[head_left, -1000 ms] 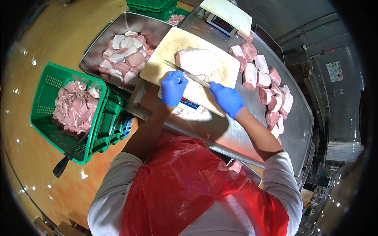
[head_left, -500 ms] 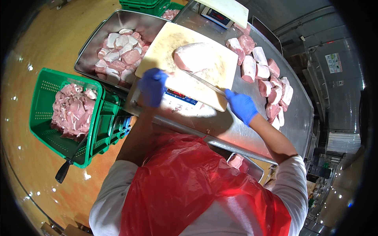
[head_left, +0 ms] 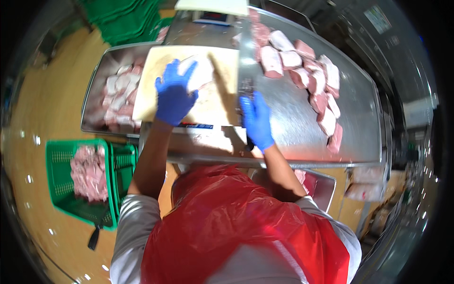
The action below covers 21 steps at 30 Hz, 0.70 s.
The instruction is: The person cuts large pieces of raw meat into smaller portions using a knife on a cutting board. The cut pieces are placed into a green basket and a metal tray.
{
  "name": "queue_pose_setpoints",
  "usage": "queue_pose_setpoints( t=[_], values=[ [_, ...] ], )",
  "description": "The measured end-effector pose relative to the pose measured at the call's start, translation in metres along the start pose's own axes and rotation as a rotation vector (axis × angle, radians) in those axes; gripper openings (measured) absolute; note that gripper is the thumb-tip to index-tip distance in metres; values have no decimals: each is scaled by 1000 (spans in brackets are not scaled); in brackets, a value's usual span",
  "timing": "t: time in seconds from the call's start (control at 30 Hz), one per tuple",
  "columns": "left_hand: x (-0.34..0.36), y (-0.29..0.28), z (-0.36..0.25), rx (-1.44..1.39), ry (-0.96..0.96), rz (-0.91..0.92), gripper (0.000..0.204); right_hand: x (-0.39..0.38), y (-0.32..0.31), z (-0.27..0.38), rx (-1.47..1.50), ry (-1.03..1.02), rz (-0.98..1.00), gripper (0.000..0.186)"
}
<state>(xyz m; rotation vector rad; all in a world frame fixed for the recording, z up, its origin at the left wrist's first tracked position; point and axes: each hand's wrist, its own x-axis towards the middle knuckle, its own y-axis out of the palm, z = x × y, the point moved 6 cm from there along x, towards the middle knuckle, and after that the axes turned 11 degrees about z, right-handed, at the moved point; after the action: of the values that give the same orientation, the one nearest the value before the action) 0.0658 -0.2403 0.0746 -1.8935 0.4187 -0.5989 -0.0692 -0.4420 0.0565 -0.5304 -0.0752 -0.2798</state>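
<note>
My blue-gloved left hand (head_left: 175,94) is spread open on the lower left of a pale piece of meat (head_left: 199,71) lying on the cream cutting board (head_left: 220,106); whether it presses down is unclear. At the board's right edge, my blue-gloved right hand (head_left: 255,118) holds the knife by its dark handle (head_left: 250,146), with the blurred blade pointing away from me. Beneath the board's near edge shows a scale with a blue panel (head_left: 203,126). My forearms reach in from below, over a red plastic apron.
Several meat chunks (head_left: 271,61) lie on the steel table (head_left: 359,123) to the right. A steel tub of cut meat (head_left: 123,90) stands left; a green crate of trimmings (head_left: 56,175) is below it. Behind are a second scale (head_left: 212,17) and stacked green crates (head_left: 127,19). Another tub (head_left: 326,194) sits below the table.
The camera view has turned. My left hand has opened and moved onto the meat. The knife in my right hand has swung from diagonal across the board to its right edge.
</note>
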Motion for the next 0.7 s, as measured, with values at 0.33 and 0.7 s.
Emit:
queue_pose_setpoints(
  t=[0.33, 0.7],
  values=[
    [127, 24, 194, 276, -321, 181, 80, -161, -177, -109, -389, 328, -324, 20],
    [287, 239, -233, -336, 533, 370, 65, -323, -164, -174, -301, 783, -829, 39]
  ],
)
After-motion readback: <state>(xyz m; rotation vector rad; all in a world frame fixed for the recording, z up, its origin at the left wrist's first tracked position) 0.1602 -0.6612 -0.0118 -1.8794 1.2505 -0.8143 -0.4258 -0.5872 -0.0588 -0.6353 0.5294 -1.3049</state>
